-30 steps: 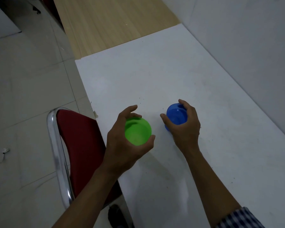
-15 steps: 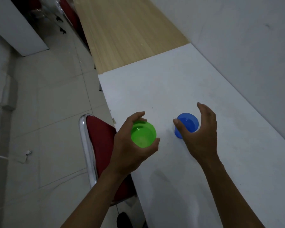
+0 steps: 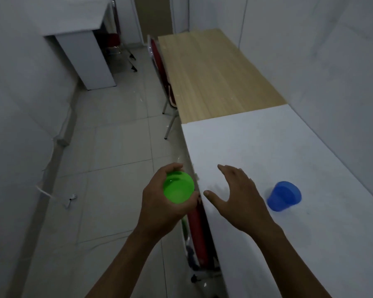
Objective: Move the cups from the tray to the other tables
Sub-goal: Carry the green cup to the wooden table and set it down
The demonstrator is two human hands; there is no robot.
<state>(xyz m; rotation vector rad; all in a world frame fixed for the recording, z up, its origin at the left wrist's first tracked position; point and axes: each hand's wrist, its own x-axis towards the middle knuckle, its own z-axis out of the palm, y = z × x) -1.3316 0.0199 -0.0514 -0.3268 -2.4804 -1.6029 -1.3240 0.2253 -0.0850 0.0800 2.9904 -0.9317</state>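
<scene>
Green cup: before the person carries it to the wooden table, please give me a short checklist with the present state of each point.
1. Left hand has a firm grip around the green cup: ok.
2. Green cup held mouth up: ok.
3. Green cup has nothing inside: ok, the inside looks bare.
4. Blue cup set down on the white table, apart from the hands: ok.
5. Right hand free, fingers spread above the white table: ok.
6. Wooden table has room for a cup: ok, nothing shows on its top.
</scene>
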